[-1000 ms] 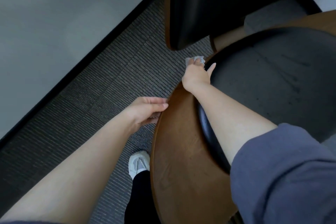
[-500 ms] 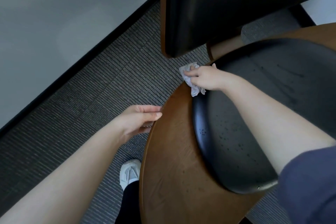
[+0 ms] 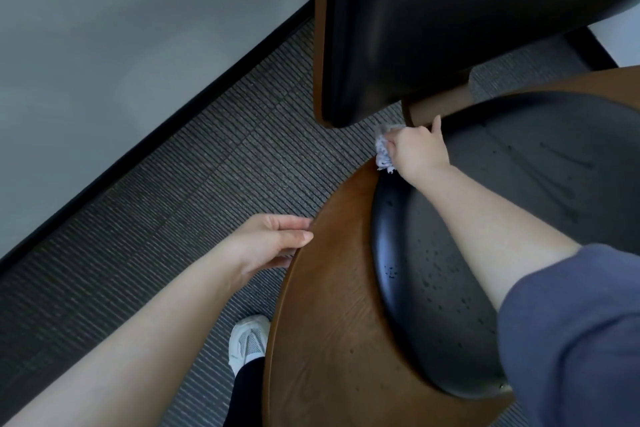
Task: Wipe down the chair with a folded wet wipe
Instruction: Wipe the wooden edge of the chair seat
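Note:
The chair has a brown wooden seat rim point(image 3: 332, 305), a round black cushion point(image 3: 519, 184) with wet streaks and drops, and a black backrest point(image 3: 433, 17) at the top. My right hand point(image 3: 417, 149) is shut on a crumpled white wet wipe point(image 3: 382, 148) and presses it at the far left edge of the seat, where rim meets cushion, just below the backrest's lower corner. My left hand point(image 3: 273, 243) grips the rim's left edge, thumb on top, fingers curled under it.
Grey ribbed carpet point(image 3: 207, 184) covers the floor left of the chair. A pale wall with a black skirting board point(image 3: 156, 128) runs diagonally at the left. My white shoe point(image 3: 247, 340) stands beside the seat's near edge.
My right hand with the wipe has slid along the seat's far left edge toward the backrest post. The left hand stays on the rim. The view has shifted slightly.

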A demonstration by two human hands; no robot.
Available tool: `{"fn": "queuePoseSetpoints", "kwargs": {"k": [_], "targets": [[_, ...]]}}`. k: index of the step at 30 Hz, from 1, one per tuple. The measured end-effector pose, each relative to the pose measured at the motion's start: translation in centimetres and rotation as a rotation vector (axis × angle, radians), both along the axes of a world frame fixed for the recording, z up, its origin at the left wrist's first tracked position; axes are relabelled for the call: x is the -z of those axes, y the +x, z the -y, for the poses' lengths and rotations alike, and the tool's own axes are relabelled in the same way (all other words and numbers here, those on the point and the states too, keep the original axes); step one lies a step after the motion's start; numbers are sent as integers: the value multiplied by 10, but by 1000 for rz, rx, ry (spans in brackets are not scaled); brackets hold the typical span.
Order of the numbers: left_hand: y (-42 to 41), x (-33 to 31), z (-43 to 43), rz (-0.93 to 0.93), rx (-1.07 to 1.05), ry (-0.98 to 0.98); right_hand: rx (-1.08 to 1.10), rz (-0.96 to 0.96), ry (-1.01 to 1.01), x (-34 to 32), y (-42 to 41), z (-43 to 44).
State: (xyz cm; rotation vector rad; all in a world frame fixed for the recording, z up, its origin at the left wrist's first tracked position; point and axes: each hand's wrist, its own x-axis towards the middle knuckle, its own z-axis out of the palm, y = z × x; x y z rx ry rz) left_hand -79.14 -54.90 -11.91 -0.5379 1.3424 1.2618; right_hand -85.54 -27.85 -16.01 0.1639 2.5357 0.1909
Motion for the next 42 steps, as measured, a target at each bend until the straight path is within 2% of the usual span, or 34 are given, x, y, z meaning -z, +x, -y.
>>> {"fn": "queuePoseSetpoints", "kwargs": {"k": [5,11,15,18,20,23,27,29,32,37,39,42], "targets": [[0,-1,1,-4,36,-14,5,53,-62,4,21,17],[4,-12,-3,11,-53,-87,-30,19,-210,-47,92,76],[12,-24,-7,-54,-109,-154,-50,-158,-363,-78,157,104],[20,-38,-5,-37,-146,-138,25,-255,-471,-74,171,111],[26,-48,1,-8,-171,-123,101,-225,-398,-66,152,115],[38,-62,11,-3,-183,-144,302,-198,-504,-65,141,129],[55,-82,16,-53,-193,-218,254,-288,-678,-110,210,157],[64,-89,17,-62,-241,-250,271,-278,-642,-117,230,152],[80,-94,21,-88,-274,-275,442,-280,-595,-105,217,146],[100,-102,26,-121,-325,-299,452,-350,-805,-127,263,171],[107,-107,25,-119,-369,-298,497,-369,-746,-123,275,158],[119,-110,25,-149,-400,-324,606,-385,-699,-109,252,153]]}}
